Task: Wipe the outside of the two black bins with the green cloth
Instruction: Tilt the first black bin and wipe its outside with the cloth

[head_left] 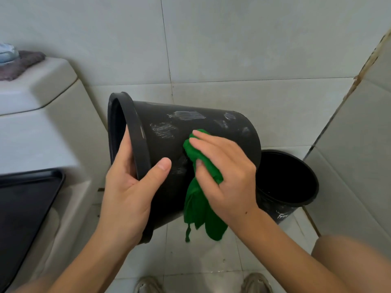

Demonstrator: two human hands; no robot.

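Note:
I hold one black bin on its side in the air, its mouth facing left and whitish smears on its wall. My left hand grips the rim, thumb on the outside and fingers inside. My right hand presses the green cloth flat against the bin's side, with the cloth's loose end hanging down below. The second black bin stands upright on the floor at the right, partly hidden behind the held bin and my right hand.
A white toilet cistern with a purple rag on its lid stands at the left, with the black toilet lid below it. Tiled walls close in behind and at the right. My shoes stand on the tiled floor.

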